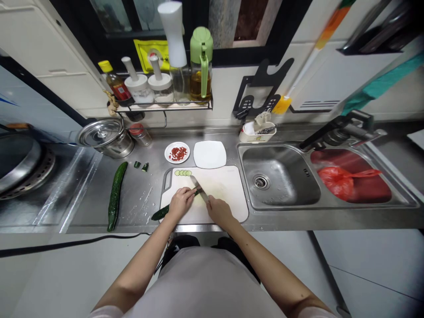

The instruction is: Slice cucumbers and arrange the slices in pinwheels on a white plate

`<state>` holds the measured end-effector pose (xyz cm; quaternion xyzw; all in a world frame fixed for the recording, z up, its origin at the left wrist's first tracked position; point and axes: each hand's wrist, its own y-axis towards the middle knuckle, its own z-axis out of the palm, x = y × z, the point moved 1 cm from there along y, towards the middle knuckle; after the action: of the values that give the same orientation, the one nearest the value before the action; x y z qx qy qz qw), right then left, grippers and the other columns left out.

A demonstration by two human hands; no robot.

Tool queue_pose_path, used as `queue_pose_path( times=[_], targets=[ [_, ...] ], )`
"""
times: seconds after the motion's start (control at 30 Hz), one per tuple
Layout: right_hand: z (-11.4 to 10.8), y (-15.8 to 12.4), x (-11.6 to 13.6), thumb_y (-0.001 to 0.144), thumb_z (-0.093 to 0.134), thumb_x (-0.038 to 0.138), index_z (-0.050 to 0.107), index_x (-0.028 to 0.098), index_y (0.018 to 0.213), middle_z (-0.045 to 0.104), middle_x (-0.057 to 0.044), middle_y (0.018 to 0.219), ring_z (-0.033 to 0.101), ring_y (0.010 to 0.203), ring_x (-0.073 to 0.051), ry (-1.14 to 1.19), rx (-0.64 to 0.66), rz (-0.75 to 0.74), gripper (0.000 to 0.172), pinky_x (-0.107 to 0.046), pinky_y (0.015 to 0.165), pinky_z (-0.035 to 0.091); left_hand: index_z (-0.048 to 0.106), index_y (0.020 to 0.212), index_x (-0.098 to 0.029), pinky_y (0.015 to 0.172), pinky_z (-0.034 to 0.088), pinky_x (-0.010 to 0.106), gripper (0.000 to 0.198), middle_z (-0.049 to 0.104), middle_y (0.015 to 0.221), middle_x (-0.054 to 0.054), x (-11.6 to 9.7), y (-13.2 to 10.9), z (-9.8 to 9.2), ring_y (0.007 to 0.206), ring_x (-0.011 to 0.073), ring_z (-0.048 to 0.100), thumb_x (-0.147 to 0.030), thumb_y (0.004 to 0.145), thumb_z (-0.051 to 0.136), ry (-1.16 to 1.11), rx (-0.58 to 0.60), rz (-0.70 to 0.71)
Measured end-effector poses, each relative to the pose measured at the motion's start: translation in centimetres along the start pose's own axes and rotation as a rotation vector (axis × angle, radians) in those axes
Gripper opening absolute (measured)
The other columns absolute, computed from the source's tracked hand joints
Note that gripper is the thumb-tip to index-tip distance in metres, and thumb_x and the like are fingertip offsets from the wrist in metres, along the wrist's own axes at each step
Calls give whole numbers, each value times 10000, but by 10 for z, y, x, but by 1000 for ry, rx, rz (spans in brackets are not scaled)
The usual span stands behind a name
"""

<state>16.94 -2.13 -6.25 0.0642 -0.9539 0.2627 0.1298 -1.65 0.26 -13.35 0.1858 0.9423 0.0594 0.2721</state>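
"Where are the hands?"

"Just below the centre of the frame, over a white cutting board (232,194). The left hand (181,204) has its fingers curled over a dark green cucumber (160,213), which lies slantwise, one end poking past the board's lower left edge."

"And the right?"

"The right hand (219,211) has its fingers wrapped round the handle of a knife (200,189). The blade points up and left, right beside the left fingertips."

"Anything cut?"

"Pale green slices (183,173) sit in an overlapping row at the board's upper left. A whole cucumber (116,196) lies on the counter, lower left of the frame."
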Motion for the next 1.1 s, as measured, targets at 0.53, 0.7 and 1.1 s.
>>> queue_pose_path(
  times=[0.53,0.7,1.1],
  targets=[
    [2,-5,1,991,310,236,511,141,1165,686,-135,987,656,931,-238,-11,57,-6,282,-303,725,423,695,1133,-233,807,496,308,265,666,1003,55,-1,0,0,915,177,586,-246,926,529,13,-2,-2],
    [1,-15,-7,980,329,207,534,148,1138,694,-124,966,656,937,-231,-4,88,-12,266,-296,725,407,695,1129,-238,808,498,309,259,666,995,54,2,0,2,922,178,593,-240,920,540,-6,-4,1],
    [-5,-13,-7,972,340,203,547,134,1163,691,-146,1006,654,966,-247,-34,141,-5,290,-311,735,417,690,1141,-247,829,496,312,269,668,1008,47,4,0,4,943,178,595,-245,920,536,-20,0,-12]
  ],
)
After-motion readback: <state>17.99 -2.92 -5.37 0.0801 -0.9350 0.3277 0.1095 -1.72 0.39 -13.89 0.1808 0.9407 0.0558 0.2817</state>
